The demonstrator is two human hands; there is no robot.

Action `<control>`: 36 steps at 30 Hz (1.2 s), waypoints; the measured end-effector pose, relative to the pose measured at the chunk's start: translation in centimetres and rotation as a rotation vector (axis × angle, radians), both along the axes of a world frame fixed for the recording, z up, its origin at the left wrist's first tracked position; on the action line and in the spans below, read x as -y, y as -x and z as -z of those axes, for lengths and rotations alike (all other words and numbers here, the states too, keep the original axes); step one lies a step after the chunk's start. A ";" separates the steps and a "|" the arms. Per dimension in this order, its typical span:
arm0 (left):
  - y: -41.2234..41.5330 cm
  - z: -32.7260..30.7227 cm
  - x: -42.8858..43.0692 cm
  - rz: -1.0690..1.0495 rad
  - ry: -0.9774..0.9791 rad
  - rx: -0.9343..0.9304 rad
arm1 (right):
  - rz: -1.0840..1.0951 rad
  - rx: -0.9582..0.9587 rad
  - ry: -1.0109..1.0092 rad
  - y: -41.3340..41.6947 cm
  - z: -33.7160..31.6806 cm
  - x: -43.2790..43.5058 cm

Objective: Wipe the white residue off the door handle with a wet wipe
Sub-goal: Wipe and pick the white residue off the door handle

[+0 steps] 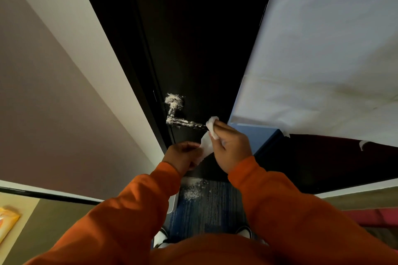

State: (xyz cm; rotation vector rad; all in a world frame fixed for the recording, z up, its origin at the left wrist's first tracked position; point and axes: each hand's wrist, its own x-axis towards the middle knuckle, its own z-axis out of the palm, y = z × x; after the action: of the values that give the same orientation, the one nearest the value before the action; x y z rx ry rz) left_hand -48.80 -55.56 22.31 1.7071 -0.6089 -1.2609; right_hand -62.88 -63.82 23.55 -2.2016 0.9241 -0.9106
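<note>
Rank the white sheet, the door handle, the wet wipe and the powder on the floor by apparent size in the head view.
1. white sheet, by far.
2. door handle, narrowly.
3. wet wipe and powder on the floor: look alike, and the right hand hides part of the wipe, so unranked.

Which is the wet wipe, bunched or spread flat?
Bunched: the wet wipe crumples in the right hand, its tail pinched by the left hand.

Black door [204, 49], white-smeared handle [184, 123], white wipe [207, 143], orange sleeves [140, 200], blue striped carpet [212, 208]
</note>
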 end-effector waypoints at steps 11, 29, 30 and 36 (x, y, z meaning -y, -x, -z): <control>-0.5 0.1 -0.8 -0.054 0.012 -0.026 | -0.005 -0.265 0.207 0.7 -0.3 1.1; -0.5 -0.2 -1.9 0.004 0.117 0.116 | 0.066 0.206 -1.181 -0.3 -0.6 -0.6; -0.6 -0.3 -2.0 0.032 0.133 0.094 | 0.037 0.168 -1.137 -0.7 -0.8 -0.7; -1.8 -1.3 -2.7 0.124 0.103 0.234 | -0.056 -0.030 -0.949 -2.5 -0.9 -0.9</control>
State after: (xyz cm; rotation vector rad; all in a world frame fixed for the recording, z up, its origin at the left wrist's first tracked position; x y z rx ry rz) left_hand -47.05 -52.87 23.59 1.7661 -0.9149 -1.1011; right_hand -60.37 -62.92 24.47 -1.4048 1.0175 -0.2863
